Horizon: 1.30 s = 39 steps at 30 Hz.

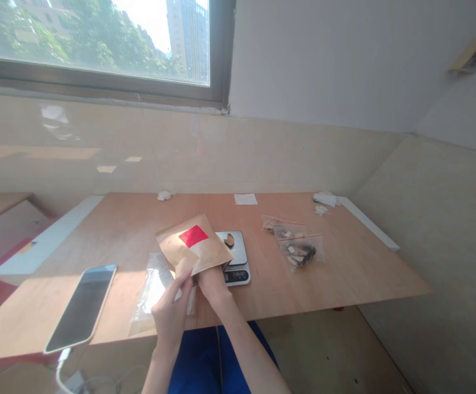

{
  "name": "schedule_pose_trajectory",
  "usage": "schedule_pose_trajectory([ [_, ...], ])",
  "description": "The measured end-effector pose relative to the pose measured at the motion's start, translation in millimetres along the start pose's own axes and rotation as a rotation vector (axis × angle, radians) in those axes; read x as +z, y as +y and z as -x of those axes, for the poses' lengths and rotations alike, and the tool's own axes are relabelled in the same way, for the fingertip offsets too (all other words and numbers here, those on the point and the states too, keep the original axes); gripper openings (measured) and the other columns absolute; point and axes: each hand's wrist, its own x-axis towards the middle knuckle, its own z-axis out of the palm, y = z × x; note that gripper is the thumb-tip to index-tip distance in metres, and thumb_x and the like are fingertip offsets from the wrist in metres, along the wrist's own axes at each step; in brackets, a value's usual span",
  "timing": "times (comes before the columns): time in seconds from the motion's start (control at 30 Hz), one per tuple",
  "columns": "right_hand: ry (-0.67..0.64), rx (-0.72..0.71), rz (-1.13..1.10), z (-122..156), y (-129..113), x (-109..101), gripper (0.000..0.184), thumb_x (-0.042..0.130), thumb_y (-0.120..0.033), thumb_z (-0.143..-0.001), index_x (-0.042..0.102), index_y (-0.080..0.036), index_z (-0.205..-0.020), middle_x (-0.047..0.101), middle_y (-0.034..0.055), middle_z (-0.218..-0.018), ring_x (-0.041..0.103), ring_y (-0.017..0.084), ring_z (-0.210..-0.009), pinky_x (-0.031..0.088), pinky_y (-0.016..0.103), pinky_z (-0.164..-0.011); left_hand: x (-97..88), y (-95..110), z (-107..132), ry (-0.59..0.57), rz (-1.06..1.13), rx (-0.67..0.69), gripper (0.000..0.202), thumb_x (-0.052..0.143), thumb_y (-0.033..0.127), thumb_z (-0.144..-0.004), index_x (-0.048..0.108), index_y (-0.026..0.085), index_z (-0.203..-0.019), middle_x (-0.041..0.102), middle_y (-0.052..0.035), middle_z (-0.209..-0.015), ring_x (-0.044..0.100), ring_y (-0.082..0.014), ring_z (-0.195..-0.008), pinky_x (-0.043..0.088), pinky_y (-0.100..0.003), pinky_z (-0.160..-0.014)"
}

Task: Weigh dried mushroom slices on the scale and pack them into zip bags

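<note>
The kraft paper pouch [192, 246], one in number and bearing one red label [193, 236], was held above the wooden table [344, 262], just left of the digital scale [233, 257]. The left hand [172, 312] was raised with the forearm angled up from the lower edge of the view, its fingers partly closed and pinching the pouch's lower edge. The right hand [212, 285] was against the pouch's lower corner, with the forearm slanting in from the lower right. Its fingers were hidden behind the pouch, so its grip could not be determined.

One brown piece [229, 240] lay on the scale; the display [235, 276] was too small to read. One clear plastic bag [153, 290] lay beneath the left hand, partly hidden. Two further clear bags [299, 250] lay to the right, holding brown pieces that could not be counted. Also on the table were one phone [80, 309], one paper slip [245, 199] and three white wads [326, 199].
</note>
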Motion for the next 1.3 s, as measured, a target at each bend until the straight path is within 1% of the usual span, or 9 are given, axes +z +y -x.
schedule_pose_trajectory([
  [0.17,-0.069,0.014,0.153,26,-6,-26,0.026,0.047,-0.011,-0.085,0.062,-0.017,-0.105,0.066,0.0119,-0.102,0.060,0.027,-0.095,0.047,0.040,-0.084,-1.3,3,-9,-0.012,-0.025,0.022,0.020,0.055,0.033,-0.081,0.069,0.022,-0.090,0.073,-0.0016,-0.082,0.068,-0.0156,-0.072,0.051,-0.023,-0.064],
  [0.33,0.079,-0.032,0.016,46,-8,-48,0.024,0.049,-0.019,-0.087,0.059,-0.024,-0.107,0.065,0.0063,-0.101,0.057,0.023,-0.094,0.048,0.040,-0.083,-1.8,5,-20,0.006,-0.045,0.055,0.020,0.054,0.032,-0.082,0.069,0.021,-0.088,0.072,-0.0024,-0.082,0.067,-0.0143,-0.068,0.049,-0.023,-0.062],
  [0.47,0.248,0.060,-0.191,60,6,-61,0.028,0.048,-0.025,-0.089,0.053,-0.024,-0.116,0.061,0.0068,-0.110,0.057,0.019,-0.099,0.048,0.033,-0.086,-1.9,3,-31,0.026,-0.056,0.042,0.022,0.055,0.034,-0.081,0.070,0.020,-0.089,0.072,-0.0030,-0.077,0.065,-0.0142,-0.064,0.048,-0.023,-0.060],
  [0.6,0.342,0.159,-0.209,52,35,-58,0.031,0.044,-0.028,-0.089,0.052,-0.020,-0.118,0.061,0.0098,-0.110,0.058,0.019,-0.097,0.049,0.033,-0.083,-0.6,1,-41,0.050,-0.063,-0.074,0.025,0.054,0.036,-0.081,0.070,0.021,-0.092,0.072,-0.0036,-0.082,0.066,-0.0163,-0.070,0.049,-0.025,-0.062],
  [0.73,0.233,0.083,-0.008,27,59,-46,0.032,0.044,-0.017,-0.087,0.055,-0.020,-0.117,0.061,0.0102,-0.110,0.055,0.021,-0.103,0.045,0.039,-0.089,0.1,-3,-51,0.073,-0.050,-0.118,0.023,0.056,0.036,-0.079,0.071,0.021,-0.088,0.072,-0.0032,-0.081,0.067,-0.0176,-0.073,0.049,-0.026,-0.063],
  [0.9,0.156,0.050,0.260,24,68,-33,0.036,0.042,-0.016,-0.087,0.054,-0.023,-0.121,0.044,0.0126,-0.135,0.040,0.027,-0.124,0.035,0.051,-0.097,-2.5,-9,-57,0.113,-0.060,-0.128,0.020,0.057,0.034,-0.076,0.070,0.020,-0.083,0.072,-0.0029,-0.075,0.067,-0.0174,-0.069,0.048,-0.025,-0.060],
  [1.1,0.107,0.034,0.267,55,58,-29,0.048,0.039,-0.028,-0.091,0.032,-0.025,-0.139,0.034,0.0119,-0.144,0.027,0.030,-0.134,0.027,0.058,-0.103,-3.3,-8,-50,0.092,-0.064,-0.122,0.020,0.057,0.035,-0.077,0.071,0.022,-0.083,0.072,-0.0027,-0.077,0.067,-0.0179,-0.071,0.049,-0.026,-0.062],
  [1.23,0.275,0.027,0.056,67,29,-35,0.040,0.032,-0.019,-0.092,0.044,-0.024,-0.130,0.046,0.0113,-0.132,0.039,0.022,-0.126,0.036,0.047,-0.102,-2.8,-6,-44,0.063,-0.063,-0.143,0.022,0.056,0.036,-0.078,0.071,0.022,-0.086,0.072,-0.0030,-0.078,0.066,-0.0178,-0.070,0.049,-0.027,-0.062],
  [1.3,0.295,-0.020,-0.054,68,11,-40,0.038,0.030,-0.014,-0.091,0.051,-0.023,-0.121,0.054,0.0096,-0.121,0.046,0.018,-0.119,0.040,0.040,-0.099,-2.5,-5,-40,0.039,-0.056,-0.138,0.024,0.055,0.037,-0.079,0.071,0.022,-0.089,0.072,-0.0035,-0.080,0.066,-0.0174,-0.070,0.049,-0.027,-0.064],
])
